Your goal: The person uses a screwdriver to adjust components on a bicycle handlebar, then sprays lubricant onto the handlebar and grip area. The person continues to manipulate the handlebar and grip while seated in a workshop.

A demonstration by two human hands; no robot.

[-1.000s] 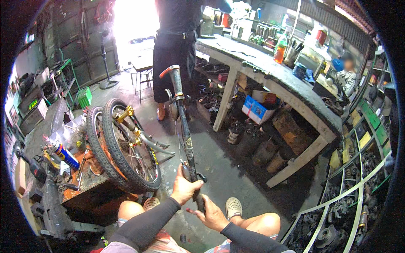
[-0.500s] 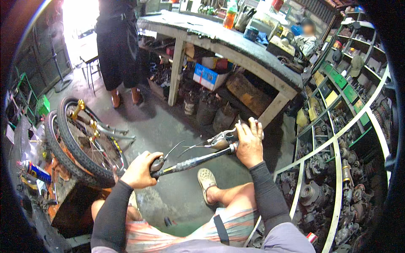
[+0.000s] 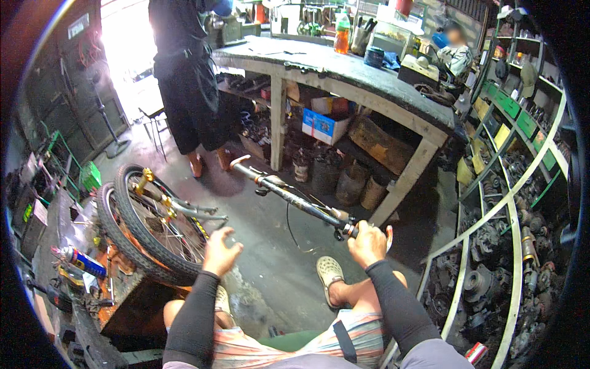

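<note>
A black bicycle handlebar (image 3: 301,202) slants across the middle of the view, away to the far left. My right hand (image 3: 369,243) is closed around its near right end. Brake levers or clamps and a thin loose cable (image 3: 289,226) are on the bar, the cable hanging below it. The bar's far end reaches toward a standing person's feet. My left hand (image 3: 220,252) holds nothing, its fingers apart, short of the bar. Closest to it are a silver fork-like bicycle part (image 3: 195,211) and two bicycle wheels (image 3: 126,230) at the left.
A blue spray can (image 3: 84,262) stands at the left by a wooden block. A person in dark clothes (image 3: 184,92) stands beyond the handlebar, near a workbench (image 3: 332,64). Shelves (image 3: 491,206) full of metal parts line the right; another person sits behind the bench.
My left hand has let go of the bar and opened. The handlebar has swung so its free end points far left, with my right hand on its near end. The view has shifted left.
</note>
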